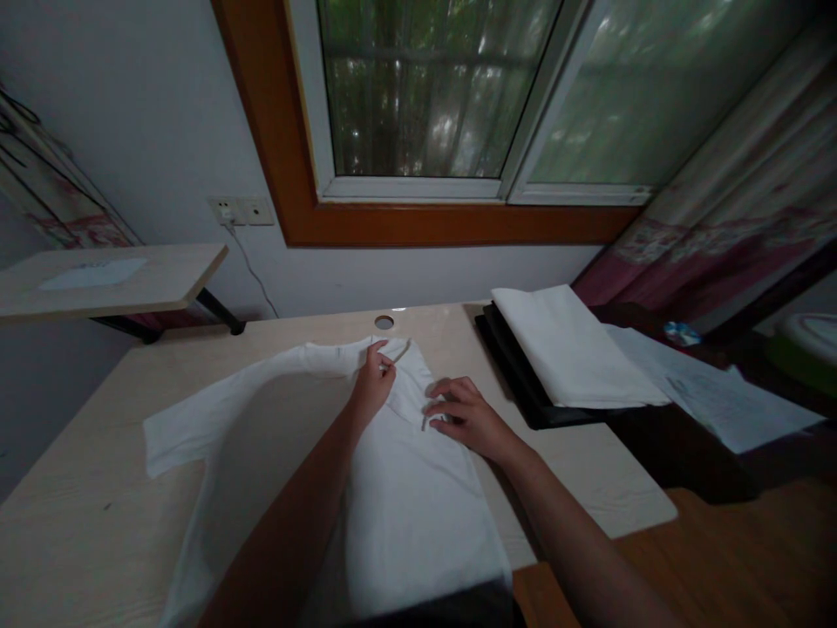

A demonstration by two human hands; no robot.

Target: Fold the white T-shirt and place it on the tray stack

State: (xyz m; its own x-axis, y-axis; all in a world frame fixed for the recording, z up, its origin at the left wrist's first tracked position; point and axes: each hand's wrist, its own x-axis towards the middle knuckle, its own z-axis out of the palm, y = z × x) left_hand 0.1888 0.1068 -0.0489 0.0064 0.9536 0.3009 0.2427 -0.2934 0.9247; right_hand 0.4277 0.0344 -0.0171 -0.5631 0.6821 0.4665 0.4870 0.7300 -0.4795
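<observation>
A white T-shirt is spread on the pale wooden table, its near end running out of the bottom of the view. One short sleeve reaches out to the left, while the right side is folded inward over the body. My left hand pinches the cloth by the shoulder, just right of the collar. On the folded right edge rests my right hand, fingers bent and spread apart, touching the fabric without a visible grip. My forearms cover part of the shirt.
Right of the shirt, a folded white cloth lies on a black folder-like item. Papers lie farther right on a dark surface. A raised shelf stands at the left. The table has a round cable hole near the wall.
</observation>
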